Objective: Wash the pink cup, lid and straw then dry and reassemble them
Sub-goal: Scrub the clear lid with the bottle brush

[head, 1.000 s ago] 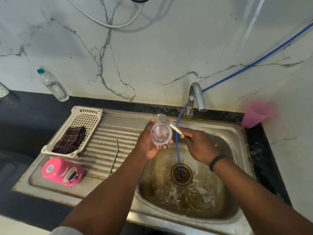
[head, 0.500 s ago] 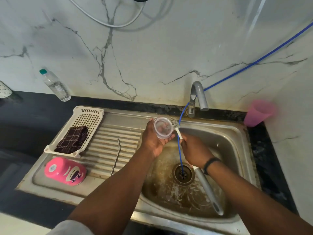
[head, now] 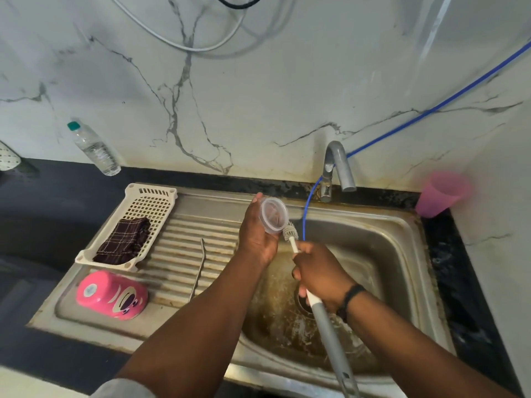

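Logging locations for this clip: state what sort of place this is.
Most likely a home kitchen: a steel sink with ribbed drainboard, a tap against a marble-look wall, and a dark countertop.

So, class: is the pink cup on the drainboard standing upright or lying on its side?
On its side. The pink cup lies on the drainboard, its round base facing the camera and its printed face showing sideways.

Bare forearms; black band (head: 349, 300) on right wrist; pale sleeve edge (head: 123, 389) at left arm.

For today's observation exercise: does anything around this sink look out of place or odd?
A thin blue tube runs down the wall and dangles into the sink beside the tap. The basin is brown-stained. The pink cup lies on its side.
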